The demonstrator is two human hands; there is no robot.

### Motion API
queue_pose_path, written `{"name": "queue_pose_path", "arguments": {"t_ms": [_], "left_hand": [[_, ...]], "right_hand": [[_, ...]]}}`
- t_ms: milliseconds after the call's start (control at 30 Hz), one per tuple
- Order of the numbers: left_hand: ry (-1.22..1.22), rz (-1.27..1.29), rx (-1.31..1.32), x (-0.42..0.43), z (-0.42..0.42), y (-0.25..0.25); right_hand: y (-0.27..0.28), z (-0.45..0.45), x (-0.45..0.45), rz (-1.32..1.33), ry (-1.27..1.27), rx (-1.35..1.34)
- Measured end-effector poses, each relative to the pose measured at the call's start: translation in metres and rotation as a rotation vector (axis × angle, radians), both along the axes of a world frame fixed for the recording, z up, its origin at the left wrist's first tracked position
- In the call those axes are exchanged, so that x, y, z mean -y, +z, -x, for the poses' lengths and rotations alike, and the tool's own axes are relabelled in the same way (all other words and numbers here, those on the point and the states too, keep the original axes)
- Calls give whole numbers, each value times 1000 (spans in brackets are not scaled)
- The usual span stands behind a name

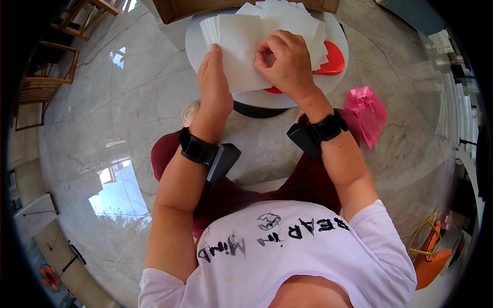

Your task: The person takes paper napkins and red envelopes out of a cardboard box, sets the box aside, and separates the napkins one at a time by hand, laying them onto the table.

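My left hand (pixel 214 82) grips a fanned stack of white paper sheets (pixel 239 49) by its left edge, thumb on top and fingers underneath. At the stack's right side is my right hand (pixel 287 61), its thumb and index finger pinched together near the edge; whether a sheet is between them I cannot make out. Behind my right hand lies a spread pile of similar white sheets (pixel 292 23). Both rest over a small round white table (pixel 195 38), where a red object (pixel 334 59) shows partly from under the pile.
A cardboard box (pixel 179 7) stands behind the table. On the marble floor, to the right, sits a crumpled pink plastic bag (pixel 367 113). Wooden chairs (pixel 43 84) are at the left, and an orange bag (pixel 431 262) is at the lower right.
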State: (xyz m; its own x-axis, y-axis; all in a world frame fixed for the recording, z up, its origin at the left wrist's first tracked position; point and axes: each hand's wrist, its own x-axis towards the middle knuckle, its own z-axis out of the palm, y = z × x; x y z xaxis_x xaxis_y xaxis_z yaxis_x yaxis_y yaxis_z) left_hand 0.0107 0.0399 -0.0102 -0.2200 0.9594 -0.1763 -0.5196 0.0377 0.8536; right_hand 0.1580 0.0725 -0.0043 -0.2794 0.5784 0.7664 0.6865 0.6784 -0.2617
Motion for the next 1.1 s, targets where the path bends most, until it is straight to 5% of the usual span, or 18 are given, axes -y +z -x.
{"name": "queue_pose_path", "arguments": {"t_ms": [233,367,467,1100], "left_hand": [[58,98,83,-6,7,4],[124,23,87,-10,16,3],[216,-39,62,-13,19,4],[3,6,45,1,0,7]], "right_hand": [[11,-21,-7,-124,-106,-170],[10,-43,-15,-59,-290,-202],[12,-36,-10,71,-186,-359],[4,1,1,-4,0,21]]}}
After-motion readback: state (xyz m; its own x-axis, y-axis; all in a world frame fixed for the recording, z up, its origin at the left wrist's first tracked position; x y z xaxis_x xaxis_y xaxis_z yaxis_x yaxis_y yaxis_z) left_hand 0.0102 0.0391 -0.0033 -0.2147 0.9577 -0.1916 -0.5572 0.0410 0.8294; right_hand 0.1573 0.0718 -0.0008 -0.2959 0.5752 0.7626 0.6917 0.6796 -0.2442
